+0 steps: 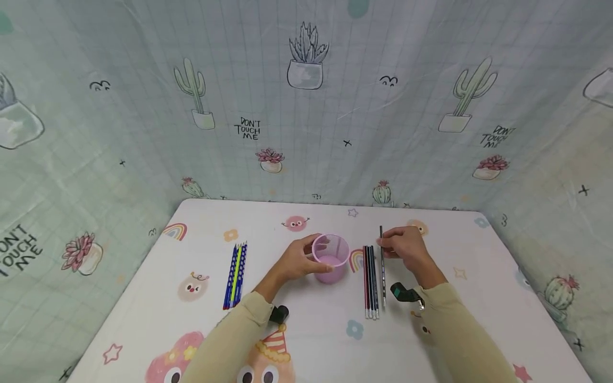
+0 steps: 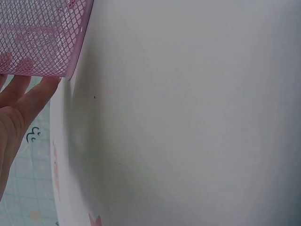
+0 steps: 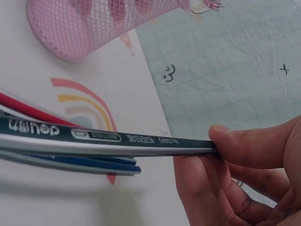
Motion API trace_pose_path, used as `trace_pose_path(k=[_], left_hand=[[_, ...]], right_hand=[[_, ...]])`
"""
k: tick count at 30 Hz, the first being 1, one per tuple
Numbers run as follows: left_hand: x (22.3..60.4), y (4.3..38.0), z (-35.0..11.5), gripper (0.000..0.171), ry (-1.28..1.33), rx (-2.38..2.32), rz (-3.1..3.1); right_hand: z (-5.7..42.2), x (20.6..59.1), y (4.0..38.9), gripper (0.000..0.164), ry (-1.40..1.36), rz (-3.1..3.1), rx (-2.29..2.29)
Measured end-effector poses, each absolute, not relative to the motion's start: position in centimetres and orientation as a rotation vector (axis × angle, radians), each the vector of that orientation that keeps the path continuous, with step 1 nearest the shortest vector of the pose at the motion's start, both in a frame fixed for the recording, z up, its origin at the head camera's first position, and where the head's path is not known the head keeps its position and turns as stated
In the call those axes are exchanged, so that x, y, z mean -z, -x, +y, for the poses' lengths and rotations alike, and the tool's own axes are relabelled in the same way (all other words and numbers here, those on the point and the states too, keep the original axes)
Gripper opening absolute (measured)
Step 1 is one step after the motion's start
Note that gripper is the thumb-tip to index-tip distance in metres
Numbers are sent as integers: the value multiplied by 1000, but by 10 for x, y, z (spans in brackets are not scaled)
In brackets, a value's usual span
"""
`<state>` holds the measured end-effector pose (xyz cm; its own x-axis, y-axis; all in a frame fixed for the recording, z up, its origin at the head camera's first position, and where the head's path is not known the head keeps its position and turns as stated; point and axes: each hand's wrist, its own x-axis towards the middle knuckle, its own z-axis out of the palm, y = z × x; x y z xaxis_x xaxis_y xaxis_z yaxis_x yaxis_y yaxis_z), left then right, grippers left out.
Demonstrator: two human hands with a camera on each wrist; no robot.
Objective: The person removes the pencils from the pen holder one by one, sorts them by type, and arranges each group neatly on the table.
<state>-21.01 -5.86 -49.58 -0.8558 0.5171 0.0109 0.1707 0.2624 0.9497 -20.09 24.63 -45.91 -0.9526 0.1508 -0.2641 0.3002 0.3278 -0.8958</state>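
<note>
My left hand (image 1: 299,259) grips a pink mesh pencil cup (image 1: 331,256) around its side, near the middle of the table. In the left wrist view the fingers press against the cup's mesh wall (image 2: 35,40). Between thumb and fingertips my right hand (image 1: 407,249) pinches the end of a dark green and silver pencil (image 3: 94,139), marked "deli". That pencil lies lengthwise just right of a row of several dark pencils (image 1: 371,282), one of them red. Whether its far end touches the table I cannot tell.
Left of the cup lies a bundle of blue patterned pencils (image 1: 229,282) with a yellow-green one (image 1: 236,276) among them. The white table (image 1: 316,340) carries printed cartoon figures. A cloth backdrop (image 1: 335,117) with cactus prints rises behind the table and on both sides.
</note>
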Motion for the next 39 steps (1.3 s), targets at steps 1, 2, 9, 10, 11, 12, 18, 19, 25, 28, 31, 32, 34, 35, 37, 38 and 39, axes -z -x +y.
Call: trace_pose_path(k=[1,2,9,10,11,12,18,19,25,28,31,32,34,35,37,38,39], left_hand=[[496,209,-59,74,-629,-1620,2236],[497,208,-59,75,-621,-1618,2235],[500,205,-61,75,-612,-1617,2247],[500,205,-62,75,-608,-1619,2248],[500,206,-62,75,-606,-1622,2249],[500,206,-63,75,-610,-1625,2251],[499,206,-62,74,-632,-1615,2249],[499,206,-61,74,-631,-1617,2245],[498,206,-58,75,-622,-1621,2240],[498,207,-58,75,-616,-1627,2243],[499,208,-58,75,-617,-1634,2242],[499,208,-58,75,-617,-1634,2243],[499,208,-57,75,-614,-1628,2249],[498,208,-57,75,-615,-1625,2250],[498,208,-58,75,-622,-1616,2259],[497,208,-58,75,-632,-1613,2261],[497,208,-59,75,-635,-1609,2263]], right_hand=[[247,461,200,30,-423,2446,1693],[247,463,199,30,-429,2444,1685],[245,471,196,29,-466,2420,1651],[244,471,196,28,-467,2416,1653],[243,472,196,28,-472,2412,1657],[242,473,197,27,-474,2408,1660],[239,480,199,24,-510,2391,1633],[239,481,199,24,-521,2393,1623],[240,487,201,20,-562,2418,1558],[241,490,202,21,-565,2427,1527],[241,492,202,19,-578,2433,1511],[242,493,203,19,-577,2435,1506],[242,494,203,19,-571,2439,1499],[242,494,203,18,-574,2438,1500],[243,495,204,18,-570,2435,1501],[243,495,204,19,-566,2433,1502],[243,496,204,19,-565,2430,1506]])
